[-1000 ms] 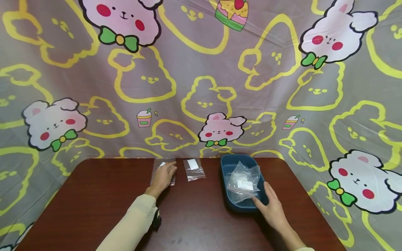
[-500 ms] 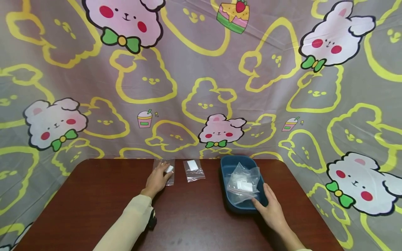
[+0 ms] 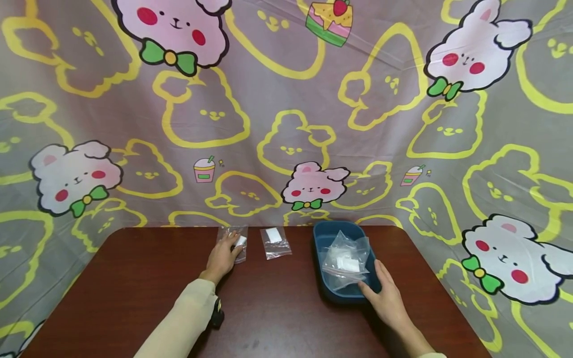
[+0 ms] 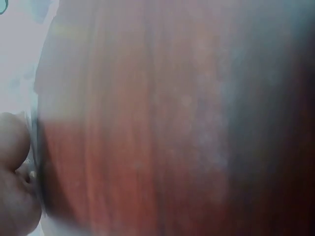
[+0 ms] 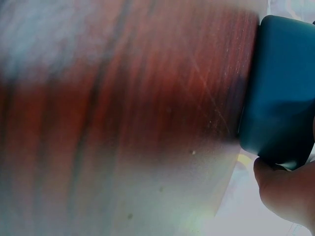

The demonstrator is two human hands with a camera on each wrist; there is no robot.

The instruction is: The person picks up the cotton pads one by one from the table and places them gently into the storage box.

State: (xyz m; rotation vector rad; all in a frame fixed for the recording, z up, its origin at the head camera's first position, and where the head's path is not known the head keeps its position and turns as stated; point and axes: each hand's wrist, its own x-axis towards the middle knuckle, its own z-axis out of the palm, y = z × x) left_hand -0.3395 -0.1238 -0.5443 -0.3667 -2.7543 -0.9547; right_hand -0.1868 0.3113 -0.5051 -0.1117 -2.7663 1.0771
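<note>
At the back left of the table, my left hand lies over a clear zip bag with a white piece in it. Its thumb and fingers close on the bag beside that piece; in the left wrist view the fingertips meet at the plastic's edge. My right hand holds the near right corner of a blue plastic bin, thumb at the rim and fingers along the outer side. The right wrist view has the thumb against the bin's wall. Several clear zip bags lie heaped inside the bin.
Another clear zip bag with a white piece lies between my left hand and the bin, near the back edge. The dark red-brown table meets a cartoon-printed curtain behind and at both sides.
My left hand has drawn back slightly left and toward me, uncovering the white piece, and its fingers have come in on the bag. The right hand and bin have stayed in place.
</note>
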